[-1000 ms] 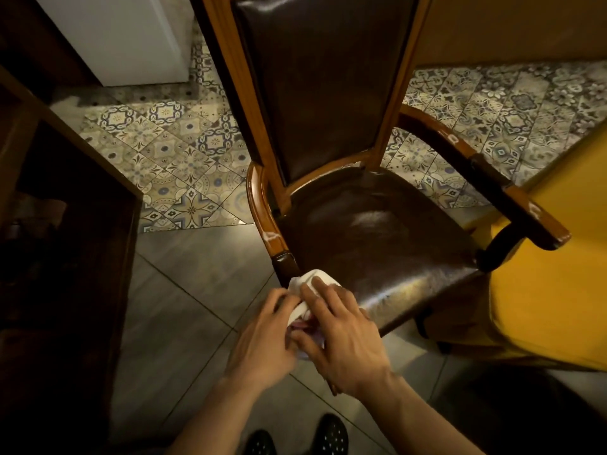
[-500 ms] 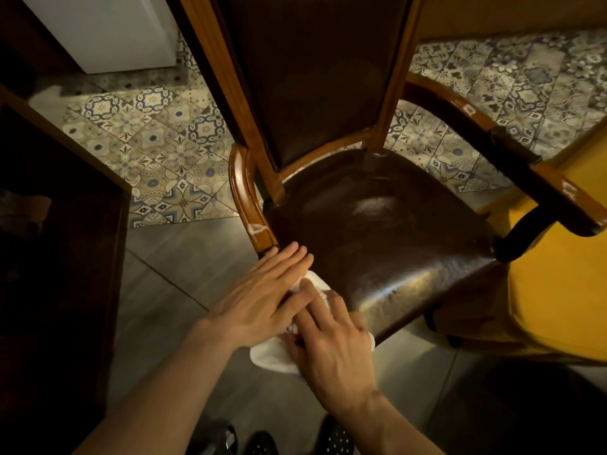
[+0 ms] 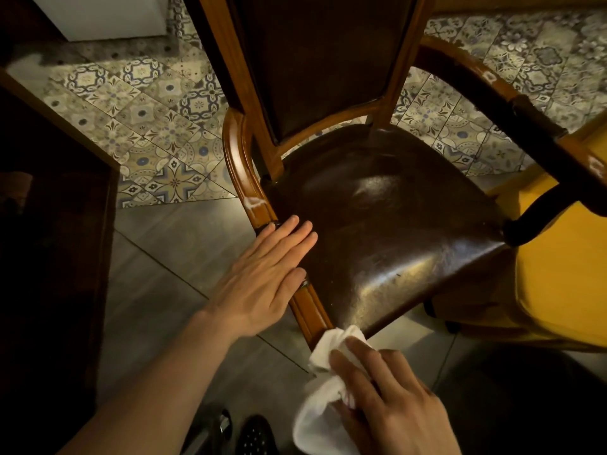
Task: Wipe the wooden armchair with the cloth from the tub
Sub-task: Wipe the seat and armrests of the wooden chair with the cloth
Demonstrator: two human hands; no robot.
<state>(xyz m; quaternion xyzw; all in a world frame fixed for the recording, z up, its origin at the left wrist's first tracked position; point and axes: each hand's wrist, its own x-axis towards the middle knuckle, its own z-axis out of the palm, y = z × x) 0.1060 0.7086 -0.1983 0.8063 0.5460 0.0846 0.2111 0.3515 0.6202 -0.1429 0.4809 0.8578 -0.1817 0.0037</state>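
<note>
The wooden armchair (image 3: 387, 208) fills the middle of the view, with a dark brown leather seat and back in an orange-brown frame. My left hand (image 3: 262, 277) lies flat, fingers together, on the seat's left edge beside the near end of the left armrest (image 3: 239, 165). My right hand (image 3: 384, 402) holds a white cloth (image 3: 325, 395) pressed against the front left corner of the seat frame. Part of the cloth hangs below my fingers. The tub is not in view.
A dark wooden cabinet (image 3: 56, 224) stands close on the left. A yellow-covered piece of furniture (image 3: 558, 274) sits tight against the chair's right armrest (image 3: 512, 106). Patterned tiles (image 3: 147, 126) lie beyond, grey floor tiles below. My dark shoes (image 3: 253, 435) show at the bottom edge.
My hands have come apart. The left hand let go of the cloth and moved up onto the seat's left edge. The right hand drew the cloth down to the front corner.
</note>
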